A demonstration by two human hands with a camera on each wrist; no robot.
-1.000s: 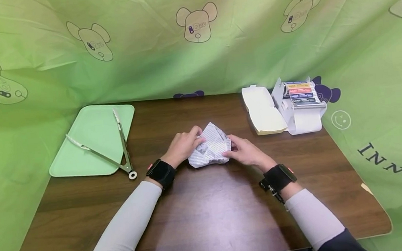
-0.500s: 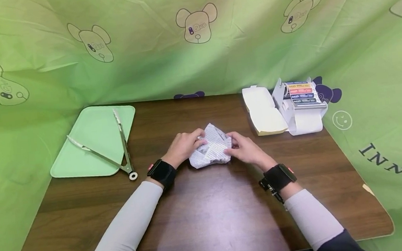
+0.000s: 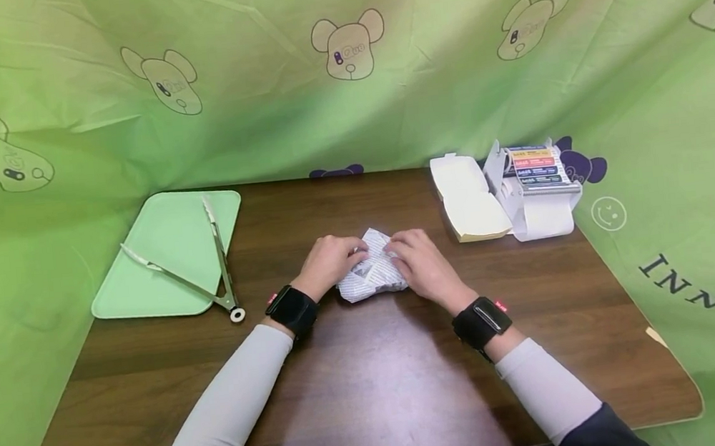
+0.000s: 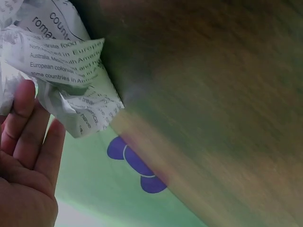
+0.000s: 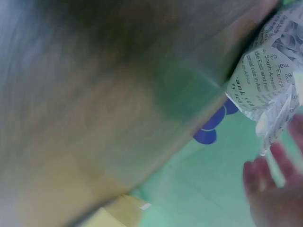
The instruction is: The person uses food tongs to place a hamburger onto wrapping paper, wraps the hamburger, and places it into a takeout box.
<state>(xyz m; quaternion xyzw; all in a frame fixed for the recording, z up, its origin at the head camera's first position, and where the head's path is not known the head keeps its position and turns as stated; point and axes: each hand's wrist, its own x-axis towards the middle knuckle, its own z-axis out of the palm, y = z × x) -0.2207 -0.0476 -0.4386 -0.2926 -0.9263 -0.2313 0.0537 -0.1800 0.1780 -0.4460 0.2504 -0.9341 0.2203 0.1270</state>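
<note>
In the middle of the table lies a folded parcel of newsprint wrapping paper (image 3: 375,271), creased, with one pointed corner toward the back; whatever is inside is hidden. My left hand (image 3: 329,265) grips its left side, and in the left wrist view the fingers (image 4: 26,123) reach in under a crumpled flap. On the right side, the bent fingers and thumb of my right hand (image 3: 422,263) pinch the paper, covering that edge. A loose fold of the newsprint (image 5: 279,109) hangs beside the blurred right fingers (image 5: 262,172) in the right wrist view.
A pale green tray (image 3: 163,285) with steel tongs (image 3: 222,265) lying across it is at the left. At the back right stand an open white takeaway box (image 3: 476,211) and a label dispenser (image 3: 538,184). Green cloth (image 3: 257,118) hangs around the table.
My right hand has shifted from the parcel's right edge up and inward over it, its wrist turned. The left hand keeps nearly the same place, and the parcel's right edge is now covered.
</note>
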